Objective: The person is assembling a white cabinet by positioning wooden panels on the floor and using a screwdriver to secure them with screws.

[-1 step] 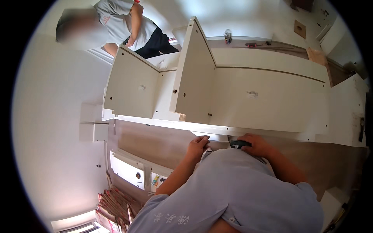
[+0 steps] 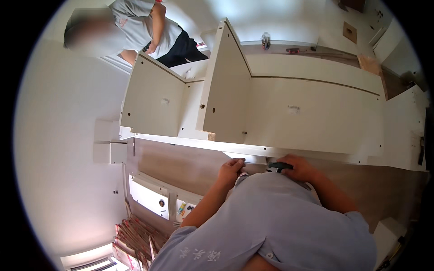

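Observation:
Close to my waist, my right hand (image 2: 296, 168) is wrapped round a dark green and black hand tool (image 2: 281, 165). Most of the tool is hidden by my fingers and shirt, so its kind does not show clearly. To the left, my left hand (image 2: 231, 170) is closed with thumb and fingertips pinched together. Something small and dark may be at its fingertips, too small to name. Both hands are just short of the near edge of a white cabinet carcass (image 2: 312, 122), which has upright panels and drilled holes.
Behind the carcass at the far left, a person (image 2: 149, 34) in a grey shirt stands. A screwdriver (image 2: 294, 50) and a clear bottle (image 2: 265, 41) lie beyond it. White panels (image 2: 147, 194) and stacked flattened cardboard (image 2: 135, 239) are at the lower left.
The tool in my right hand has tilted slightly. Otherwise the two frames look almost the same.

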Demonstrator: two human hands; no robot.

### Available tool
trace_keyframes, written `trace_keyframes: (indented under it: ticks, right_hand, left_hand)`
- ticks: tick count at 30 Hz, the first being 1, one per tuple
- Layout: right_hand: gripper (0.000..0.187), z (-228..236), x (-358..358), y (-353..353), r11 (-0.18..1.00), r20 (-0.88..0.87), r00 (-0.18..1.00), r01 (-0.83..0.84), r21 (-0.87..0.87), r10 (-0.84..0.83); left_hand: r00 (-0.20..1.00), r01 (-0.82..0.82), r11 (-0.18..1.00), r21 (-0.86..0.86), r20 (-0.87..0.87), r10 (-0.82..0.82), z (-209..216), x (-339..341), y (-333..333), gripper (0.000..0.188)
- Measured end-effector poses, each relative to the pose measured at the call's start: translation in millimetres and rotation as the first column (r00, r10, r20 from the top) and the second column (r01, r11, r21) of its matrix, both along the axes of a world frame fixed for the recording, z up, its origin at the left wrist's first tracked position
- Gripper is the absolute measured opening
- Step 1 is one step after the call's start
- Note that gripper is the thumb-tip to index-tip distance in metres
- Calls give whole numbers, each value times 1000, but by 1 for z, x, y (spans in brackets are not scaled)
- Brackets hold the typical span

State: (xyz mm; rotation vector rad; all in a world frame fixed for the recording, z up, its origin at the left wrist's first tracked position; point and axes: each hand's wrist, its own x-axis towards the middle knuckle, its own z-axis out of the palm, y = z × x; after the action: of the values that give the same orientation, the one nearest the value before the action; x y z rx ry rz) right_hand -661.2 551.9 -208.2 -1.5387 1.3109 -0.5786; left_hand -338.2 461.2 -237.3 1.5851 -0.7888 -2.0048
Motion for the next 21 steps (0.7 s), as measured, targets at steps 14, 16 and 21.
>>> trace_keyframes:
  ticks: [14,16,21]
  right_hand:
    - [42,-9,-23,-12,974,119,989,106,-201,-83]
    - [41,-7,-23,-11,975,234,952,216,-50,-199]
    - [41,-8,-30,-20,969,325,917,247,-9,-231]
  left_hand:
    - [988,139,877,-460,123,-92,67,-41,14,14]
    - [993,100,884,-457,-12,-118,77,-48,12,15]
    - [963,248,848,-468,24,-268,79,-46,4,23]
